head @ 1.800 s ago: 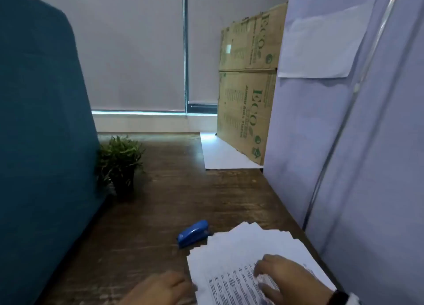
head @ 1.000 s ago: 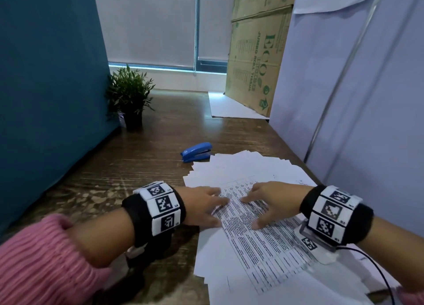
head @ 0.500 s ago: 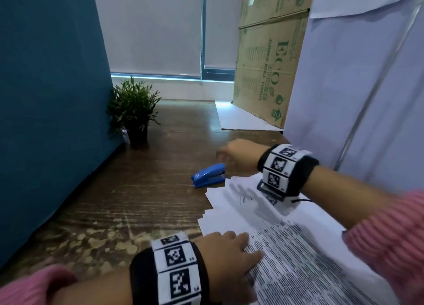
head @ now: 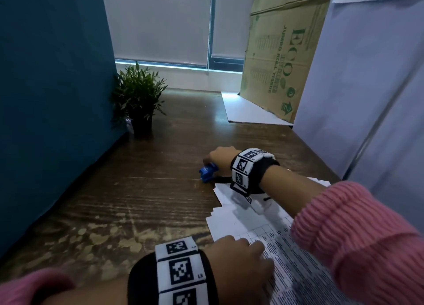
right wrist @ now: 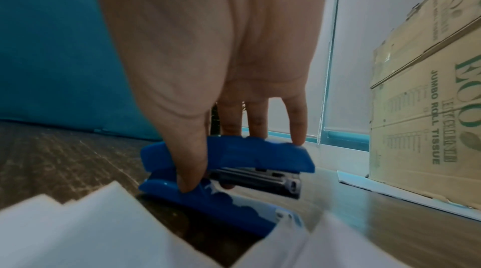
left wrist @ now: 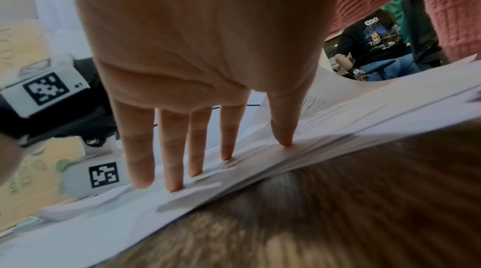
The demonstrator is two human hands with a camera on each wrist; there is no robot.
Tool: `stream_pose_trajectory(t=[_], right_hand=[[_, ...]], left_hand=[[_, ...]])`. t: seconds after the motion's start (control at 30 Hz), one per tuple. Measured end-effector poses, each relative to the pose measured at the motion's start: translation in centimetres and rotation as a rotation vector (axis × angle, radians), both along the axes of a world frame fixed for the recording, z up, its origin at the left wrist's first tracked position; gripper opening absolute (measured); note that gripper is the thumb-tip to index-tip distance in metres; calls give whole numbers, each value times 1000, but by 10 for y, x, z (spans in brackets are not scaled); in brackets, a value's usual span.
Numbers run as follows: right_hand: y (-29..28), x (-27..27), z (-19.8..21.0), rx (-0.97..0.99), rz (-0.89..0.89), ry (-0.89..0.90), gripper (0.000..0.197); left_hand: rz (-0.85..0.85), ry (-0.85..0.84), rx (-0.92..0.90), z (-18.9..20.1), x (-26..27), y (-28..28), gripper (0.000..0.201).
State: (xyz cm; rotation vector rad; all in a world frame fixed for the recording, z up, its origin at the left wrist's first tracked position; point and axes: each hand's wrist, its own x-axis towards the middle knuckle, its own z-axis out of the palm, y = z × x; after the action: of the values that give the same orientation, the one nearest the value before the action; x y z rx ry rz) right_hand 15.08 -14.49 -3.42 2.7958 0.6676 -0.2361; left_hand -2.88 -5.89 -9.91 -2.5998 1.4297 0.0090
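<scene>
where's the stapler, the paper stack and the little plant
stapler [right wrist: 247, 153]: right wrist view, on its blue top cover
paper stack [head: 229, 224]: head view, on a bare white sheet
plant [head: 137, 91]: head view, on its leaves

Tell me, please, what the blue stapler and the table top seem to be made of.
The blue stapler: smooth blue shell, probably plastic; its grey inner rail looks metal. The table top: dark brown, grain lines and pale worn patches; wood or wood-look laminate, cannot tell which.
</scene>
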Motion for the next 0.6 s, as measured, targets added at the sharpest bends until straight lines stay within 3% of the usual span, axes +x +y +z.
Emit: stream_pose_trajectory(t=[0.13, 0.3, 0.43, 0.6], right_hand=[[-13, -15, 24, 168, 28, -131, 27], [-49, -73, 65, 378, 31, -319, 31], [-81, -126, 65, 336, -18, -268, 27], [-101, -170, 34, 283, -40, -110, 26]], left_hand=[[-74, 96, 3, 13, -4, 1, 40], [-22, 72, 30, 18, -11, 1, 54], [-16, 54, 35, 17, -17, 0, 55], [-4, 85, 107, 27, -18, 0, 61]])
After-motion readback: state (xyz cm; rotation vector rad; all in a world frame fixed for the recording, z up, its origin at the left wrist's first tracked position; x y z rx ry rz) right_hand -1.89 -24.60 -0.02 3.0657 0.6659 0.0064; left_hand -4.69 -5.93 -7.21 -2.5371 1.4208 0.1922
